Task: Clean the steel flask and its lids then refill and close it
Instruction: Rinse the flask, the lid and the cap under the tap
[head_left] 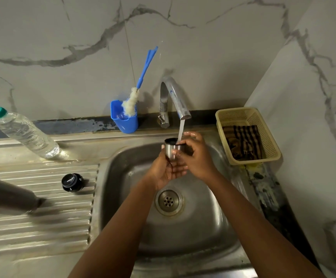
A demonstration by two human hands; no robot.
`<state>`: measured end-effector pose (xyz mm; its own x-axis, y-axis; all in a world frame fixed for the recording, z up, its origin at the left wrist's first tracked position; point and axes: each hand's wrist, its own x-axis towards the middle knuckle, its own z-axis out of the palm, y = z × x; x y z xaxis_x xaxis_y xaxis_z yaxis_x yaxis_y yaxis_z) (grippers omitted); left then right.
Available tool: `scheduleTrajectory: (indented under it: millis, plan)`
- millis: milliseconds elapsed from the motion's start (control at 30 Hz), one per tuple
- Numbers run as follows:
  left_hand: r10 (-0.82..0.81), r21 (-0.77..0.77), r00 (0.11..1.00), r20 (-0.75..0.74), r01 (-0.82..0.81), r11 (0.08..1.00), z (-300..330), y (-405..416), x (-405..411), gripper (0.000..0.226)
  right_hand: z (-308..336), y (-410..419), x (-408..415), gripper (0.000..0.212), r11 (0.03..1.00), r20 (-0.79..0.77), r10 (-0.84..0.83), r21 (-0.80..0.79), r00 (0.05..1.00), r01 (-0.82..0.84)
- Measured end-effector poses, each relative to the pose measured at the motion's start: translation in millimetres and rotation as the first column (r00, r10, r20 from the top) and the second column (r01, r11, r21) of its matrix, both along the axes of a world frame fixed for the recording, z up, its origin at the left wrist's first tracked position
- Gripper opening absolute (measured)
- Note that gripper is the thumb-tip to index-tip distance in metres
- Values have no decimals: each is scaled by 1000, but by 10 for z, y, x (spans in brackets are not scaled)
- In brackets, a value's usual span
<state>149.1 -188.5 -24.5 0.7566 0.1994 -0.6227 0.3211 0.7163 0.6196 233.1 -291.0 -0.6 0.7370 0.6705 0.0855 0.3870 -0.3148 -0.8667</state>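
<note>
- the steel cup lid [171, 150] sits directly under the tap [175, 97], mouth up, with the stream of water [181, 129] falling at its far right rim; its short axis runs roughly upright, tipped a little toward the person.
- the left hand [168, 169] lies beneath and to the near side of the lid, palm up, fingers loosely curved so the lid's base rests against them; it cradles more than it clamps.
- the right hand [195, 155] comes in from the right, fingers curled over the lid's right wall and rim, thumb toward the near side; it grasps the lid and is the hand closer to the stream.
- both hands meet over the sink [123, 157], above and behind the drain [169, 201].
- judgement: this looks like the rinse of the outer lid; turning it under the water would fall to the right hand, since the left serves as the rest.
- the black inner lid [72, 182] stands on the ribbed drainboard [42, 217] to the left, well apart from both hands, nearer the left.
- the flask [8, 193], dark and blurred, lies on its side at the far left of the drainboard, long axis running left to right, mouth end toward the sink.
- the water bottle [24, 133] leans on the counter [78, 135] behind the drainboard, and the bottle brush [133, 99] stands in a blue holder [125, 119] just left of the tap.
</note>
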Motion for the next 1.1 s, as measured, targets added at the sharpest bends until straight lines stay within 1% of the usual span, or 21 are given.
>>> scheduleTrajectory:
  millis: [67, 100, 167, 200, 267, 367, 533, 600, 667, 767, 833, 900, 933, 967, 1033, 1100]
  plan:
    - [63, -14, 998, 5, -63, 998, 22, -6, 9, 61, -21, 95, 42, 24, 996, -212, -87, -30, 973, 83]
    - [115, -15, 993, 4, -115, 993, 28, -4, 13, 52, -35, 131, 63, 26, 994, -261, -109, -46, 959, 101]
    - [215, -2, 976, 28, -215, 977, 17, 17, 2, 34, -14, 183, 66, 31, 992, -300, -127, -58, 945, 114]
    - [239, 3, 970, 40, -240, 971, 3, 34, -9, 28, 19, 203, 50, 37, 992, -309, -124, -54, 943, 113]
    - [247, 7, 967, 64, -248, 969, -15, 43, -39, 24, 70, 238, 14, 49, 995, -268, -92, -50, 959, 82]
    - [268, 13, 958, 105, -271, 963, -24, 23, -77, 29, 109, 235, -46, 53, 998, -113, -42, -59, 993, 36]
    - [286, 57, 937, 199, -303, 951, -66, 45, -74, 40, 13, 81, -58, 62, 993, 90, 74, 84, 993, -82]
    - [276, 76, 934, 225, -299, 951, -52, 52, -53, 41, -73, 11, -42, 64, 990, 122, 59, 122, 991, -74]
    - [251, 102, 933, 259, -285, 953, -32, 48, -22, 45, -140, -50, -28, 65, 987, 131, 1, 158, 991, -21]
    - [202, 136, 935, 291, -249, 959, -6, 39, 25, 49, -227, -116, 20, 67, 979, 111, -63, 199, 992, 39]
    - [177, 163, 941, 289, -230, 959, 3, 39, 52, 46, -274, -134, 58, 69, 973, 7, -86, 215, 996, 83]
    - [175, 166, 950, 257, -222, 961, 15, 49, 79, 41, -284, -130, 72, 64, 963, -194, -123, 214, 973, 164]
    - [184, 158, 952, 245, -226, 961, 22, 53, 90, 38, -273, -116, 72, 59, 954, -321, -141, 210, 937, 215]
    - [200, 148, 951, 236, -238, 960, 26, 59, 96, 35, -256, -97, 73, 52, 941, -454, -145, 211, 879, 264]
    - [227, 135, 946, 231, -263, 955, 33, 62, 98, 30, -224, -41, 84, 37, 913, -686, -110, 216, 719, 346]
    - [222, 148, 948, 228, -259, 954, 27, 63, 92, 27, -181, 5, 75, 25, 900, -830, -68, 189, 554, 393]
